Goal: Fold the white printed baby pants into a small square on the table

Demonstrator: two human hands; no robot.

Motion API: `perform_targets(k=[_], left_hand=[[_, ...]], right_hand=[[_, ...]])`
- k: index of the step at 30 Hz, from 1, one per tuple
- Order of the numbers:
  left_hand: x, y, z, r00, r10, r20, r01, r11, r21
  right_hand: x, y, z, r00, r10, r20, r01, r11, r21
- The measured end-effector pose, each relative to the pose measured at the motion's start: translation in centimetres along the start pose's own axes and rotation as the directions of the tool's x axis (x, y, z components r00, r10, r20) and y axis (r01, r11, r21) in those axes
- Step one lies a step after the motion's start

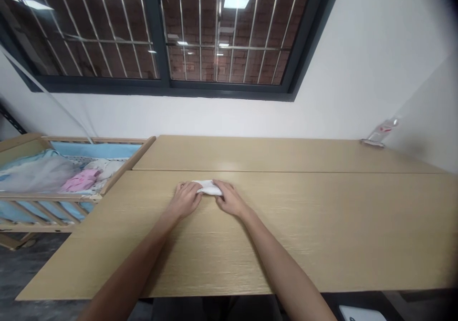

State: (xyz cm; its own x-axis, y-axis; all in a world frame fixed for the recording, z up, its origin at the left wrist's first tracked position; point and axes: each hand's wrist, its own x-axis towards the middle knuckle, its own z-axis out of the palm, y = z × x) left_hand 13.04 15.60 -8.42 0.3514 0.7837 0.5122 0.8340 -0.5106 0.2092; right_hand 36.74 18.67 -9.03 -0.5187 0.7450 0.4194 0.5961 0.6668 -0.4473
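Note:
A small white cloth (pixel 208 186) lies bunched on the wooden table (pixel 322 235), near the seam between its two tops. My left hand (pixel 185 200) rests on the cloth's left end with the fingers curled over it. My right hand (pixel 229 198) covers the cloth's right end, its fingers also bent and gripping. Both forearms reach in from the lower edge of the view. Most of the cloth is hidden under the two hands.
A wooden baby cot (pixel 67 178) with blue lining, a pink garment (pixel 79 180) and grey bedding stands to the left of the table. A small clear stand (pixel 379 134) sits at the far right by the wall. A barred window (pixel 164 30) is above.

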Motion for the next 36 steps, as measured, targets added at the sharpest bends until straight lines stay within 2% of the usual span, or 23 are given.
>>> perform_targets(k=[4,6,8,11,13,14,16,18,20,22,24,26,29,32,34,36], left_hand=[[0.3,0.7,-1.0,0.995,-0.065,-0.073,0.063,0.997,-0.033],[0.4,1.0,-1.6,0.982,-0.154,-0.109,0.133,0.974,-0.184],[0.6,1.2,-2.0,0.96,-0.256,-0.114,0.199,0.91,-0.364],[0.7,1.7,-2.1,0.921,-0.39,0.012,0.301,0.692,-0.656],[0.6,2.2,-1.9,0.887,-0.431,0.167,0.386,0.491,-0.781],[0.6,2.4,-1.8,0.867,-0.437,0.239,0.431,0.418,-0.799],[0.4,2.9,-1.4,0.836,-0.439,0.328,0.506,0.386,-0.771],[0.1,3.3,-1.1,0.818,-0.437,0.374,0.549,0.398,-0.735],[-0.3,3.5,-0.9,0.823,-0.429,0.373,0.553,0.453,-0.699],[-0.6,3.7,-0.9,0.843,-0.417,0.339,0.536,0.606,-0.588],[-0.8,3.9,-1.1,0.868,-0.392,0.306,0.49,0.774,-0.4],[-1.0,4.1,-1.1,0.879,-0.367,0.305,0.442,0.867,-0.232],[-1.1,4.2,-0.8,0.883,-0.344,0.318,0.391,0.915,-0.096],[-1.1,4.2,-0.4,0.887,-0.349,0.302,0.377,0.925,-0.038],[-0.9,4.1,-0.4,0.908,-0.339,0.247,0.345,0.938,0.022],[-0.8,4.0,-0.8,0.942,-0.281,0.183,0.275,0.96,0.058]], right_hand=[[0.4,-0.5,-0.1,0.997,0.063,-0.052,-0.055,0.99,0.131],[0.8,-0.8,-0.3,0.985,0.147,-0.089,-0.113,0.944,0.309],[1.1,-1.1,-0.7,0.963,0.25,-0.098,-0.163,0.835,0.526],[1.4,-1.4,-1.6,0.92,0.386,-0.076,-0.213,0.652,0.728],[1.3,-1.4,-2.0,0.876,0.477,-0.072,-0.254,0.583,0.772],[1.2,-1.3,-2.1,0.849,0.523,-0.072,-0.278,0.558,0.782],[1.1,-1.1,-2.0,0.79,0.61,-0.07,-0.332,0.52,0.787],[1.0,-0.7,-1.6,0.737,0.671,-0.083,-0.382,0.515,0.768],[0.9,-0.2,-1.0,0.719,0.686,-0.11,-0.41,0.547,0.73],[0.8,0.3,-0.3,0.744,0.654,-0.133,-0.405,0.601,0.689],[0.9,0.7,0.4,0.785,0.602,-0.142,-0.385,0.655,0.65],[1.2,1.2,0.9,0.819,0.554,-0.147,-0.364,0.7,0.614],[1.8,1.8,1.5,0.854,0.499,-0.145,-0.325,0.732,0.599],[2.4,1.9,1.7,0.873,0.461,-0.158,-0.287,0.748,0.599],[2.5,1.7,1.3,0.875,0.44,-0.204,-0.267,0.788,0.555],[2.4,1.2,0.5,0.878,0.405,-0.256,-0.249,0.841,0.48]])
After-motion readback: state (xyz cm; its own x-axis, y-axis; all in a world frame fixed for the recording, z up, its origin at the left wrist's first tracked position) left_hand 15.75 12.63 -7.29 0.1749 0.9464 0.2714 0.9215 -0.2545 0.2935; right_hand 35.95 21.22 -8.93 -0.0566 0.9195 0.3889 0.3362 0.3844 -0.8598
